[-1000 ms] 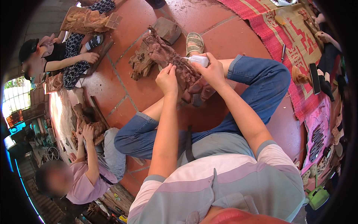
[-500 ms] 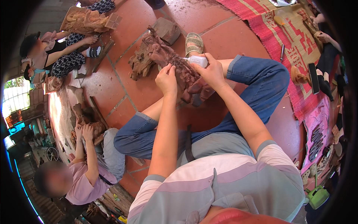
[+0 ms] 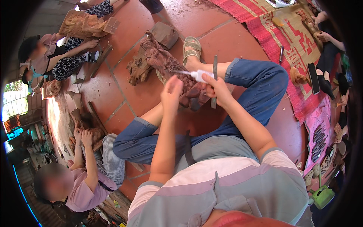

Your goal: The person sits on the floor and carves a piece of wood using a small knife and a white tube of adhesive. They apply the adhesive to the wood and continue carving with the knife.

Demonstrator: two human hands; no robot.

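The carving (image 3: 159,56) was shaped, the bottle (image 3: 198,75) not yet put down: right hand (image 3: 220,90) gripping it, left hand (image 3: 172,94) too blurred to tell.

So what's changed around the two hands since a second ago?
The left hand has drawn back toward the person and is blurred. The right hand has come back a little too, still holding the white plastic squeeze bottle. A flat, narrow grey strip now shows at that hand. The reddish-brown carved wooden figure stays lying in front.

One white bottle (image 3: 199,75); one flat strip (image 3: 215,67); one black phone (image 3: 313,78)
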